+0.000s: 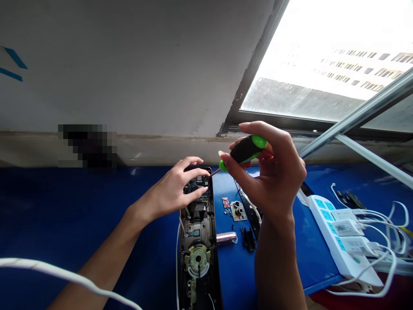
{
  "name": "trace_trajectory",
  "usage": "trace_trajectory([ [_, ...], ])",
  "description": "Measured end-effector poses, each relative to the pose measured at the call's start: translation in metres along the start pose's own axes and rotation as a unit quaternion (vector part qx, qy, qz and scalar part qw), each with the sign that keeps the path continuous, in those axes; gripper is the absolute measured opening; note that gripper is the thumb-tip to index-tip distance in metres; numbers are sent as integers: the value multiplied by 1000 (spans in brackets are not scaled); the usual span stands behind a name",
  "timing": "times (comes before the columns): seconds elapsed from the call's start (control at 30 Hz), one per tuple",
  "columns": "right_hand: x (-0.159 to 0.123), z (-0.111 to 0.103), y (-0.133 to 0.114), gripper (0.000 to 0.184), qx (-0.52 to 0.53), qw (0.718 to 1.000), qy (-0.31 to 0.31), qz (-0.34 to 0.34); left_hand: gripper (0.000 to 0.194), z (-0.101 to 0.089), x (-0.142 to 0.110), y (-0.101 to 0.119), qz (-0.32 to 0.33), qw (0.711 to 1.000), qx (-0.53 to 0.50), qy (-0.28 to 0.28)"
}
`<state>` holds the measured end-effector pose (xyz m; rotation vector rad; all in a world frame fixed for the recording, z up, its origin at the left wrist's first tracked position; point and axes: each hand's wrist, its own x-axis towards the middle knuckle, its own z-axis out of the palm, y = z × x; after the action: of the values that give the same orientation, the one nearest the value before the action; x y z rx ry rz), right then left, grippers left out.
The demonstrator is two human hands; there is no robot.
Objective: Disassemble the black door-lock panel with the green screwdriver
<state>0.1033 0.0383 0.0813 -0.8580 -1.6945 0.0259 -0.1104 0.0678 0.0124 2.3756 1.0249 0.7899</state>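
A screwdriver (247, 150) with a black and green handle is held in my right hand (279, 165), its shaft slanting down to the left. The tip meets the upper right edge of an opened long black device casing (213, 224). My left hand (174, 185) lies over the casing's top end, fingers stretched and apart, the index fingertip close to the screwdriver tip. Beneath those fingers shows a dark circuit board (201, 196), partly hidden. Farther down the casing sits a round metal speaker-like part (198, 259).
Right of the casing lie a small red board (225, 202), a tan board (238, 212), a pinkish cylinder (226, 237), small screws and black pieces (248, 240). A white power strip (338, 245) with plugged cables stands farther right. A white cable (64, 272) crosses the lower left.
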Motion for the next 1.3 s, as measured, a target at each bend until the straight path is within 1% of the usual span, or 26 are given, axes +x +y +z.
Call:
trace_trajectory([
  [0.3,1,1,-2,44,-20,999,-8,-31,37,1,-1,-1,-21,1000,-16,-7],
  [0.53,0,11,-2,33,-75,994,26,-72,32,1,2,0,-21,999,-26,1],
  [0.63,0,12,0,30,-76,995,33,-60,32,1,3,-4,-9,999,-34,12],
  [0.73,0,9,-1,29,-38,999,2,-37,35,1,4,-8,15,998,-51,18],
  [0.83,0,3,-4,34,-20,999,-38,-30,38,1,4,-10,32,998,-57,22],
  [0.97,0,-3,-11,41,7,995,-100,-18,41,0,5,-9,36,998,-48,31],
  [1.03,0,-4,-13,43,3,994,-109,-16,41,0,5,-7,34,998,-46,31],
  [1.13,1,-3,-13,40,-38,996,-83,-23,41,-1,6,-6,30,998,-44,29],
  [1.27,1,2,-10,29,-102,994,-1,-38,38,-2,5,-4,27,999,-40,26],
  [1.3,1,3,-10,27,-109,993,11,-37,37,-2,5,-4,27,998,-39,27],
])
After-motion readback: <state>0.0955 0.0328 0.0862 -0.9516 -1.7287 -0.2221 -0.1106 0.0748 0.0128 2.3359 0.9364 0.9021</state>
